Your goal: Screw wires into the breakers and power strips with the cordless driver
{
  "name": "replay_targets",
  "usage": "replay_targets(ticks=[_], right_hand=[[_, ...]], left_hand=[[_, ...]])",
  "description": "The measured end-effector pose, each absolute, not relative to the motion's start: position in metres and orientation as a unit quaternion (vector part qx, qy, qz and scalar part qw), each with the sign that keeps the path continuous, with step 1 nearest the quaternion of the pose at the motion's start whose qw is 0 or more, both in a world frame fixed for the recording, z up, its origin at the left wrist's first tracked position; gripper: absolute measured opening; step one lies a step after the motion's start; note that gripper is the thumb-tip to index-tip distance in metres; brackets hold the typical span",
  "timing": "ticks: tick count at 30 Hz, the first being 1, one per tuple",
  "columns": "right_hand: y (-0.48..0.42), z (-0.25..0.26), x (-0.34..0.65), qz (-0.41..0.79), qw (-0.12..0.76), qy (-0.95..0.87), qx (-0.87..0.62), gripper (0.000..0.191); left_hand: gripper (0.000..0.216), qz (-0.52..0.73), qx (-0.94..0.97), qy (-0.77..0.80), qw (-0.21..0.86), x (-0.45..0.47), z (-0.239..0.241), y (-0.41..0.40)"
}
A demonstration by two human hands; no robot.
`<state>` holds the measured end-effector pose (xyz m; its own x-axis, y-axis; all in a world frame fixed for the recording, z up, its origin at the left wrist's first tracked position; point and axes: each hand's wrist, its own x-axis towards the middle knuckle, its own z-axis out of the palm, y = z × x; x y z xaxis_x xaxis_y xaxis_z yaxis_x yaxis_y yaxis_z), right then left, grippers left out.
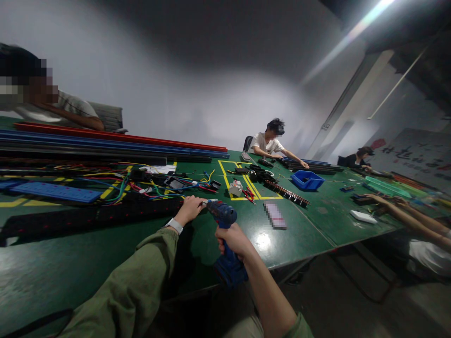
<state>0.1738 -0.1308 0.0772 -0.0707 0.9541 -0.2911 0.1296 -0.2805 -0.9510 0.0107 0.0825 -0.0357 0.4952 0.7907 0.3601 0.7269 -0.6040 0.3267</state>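
Observation:
My right hand (235, 239) is wrapped round the grip of a blue cordless drill (220, 211). The drill's nose points left and away from me, towards my left fingertips. My left hand (190, 210), with a pale watch band on the wrist, is closed over the right end of a long black power strip (141, 210) dotted with red marks. A small pale piece shows between the left fingertips and the drill's tip; what it is, I cannot make out. Behind the strip lies a tangle of coloured wires (121, 188), with a blue power strip (58, 191) at the left.
Long red and blue rails (141, 138) lie at the back left. Beyond the drill are a white block (236, 188), red-handled pliers (250, 195), a phone (275, 216) and a blue bin (307, 180). Co-workers sit around the green table (310, 234), one person's arms (408, 216) reaching in at right.

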Motion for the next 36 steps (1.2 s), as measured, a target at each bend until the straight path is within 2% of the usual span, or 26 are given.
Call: replay_targets(ticks=[36], right_hand=[[-0.1285,0.0742,0.1751,0.558,0.369,-0.476,-0.571,0.009]], left_hand=[[0.034,0.238,0.861,0.445,0.062,0.0113,-0.0354,0.0825]])
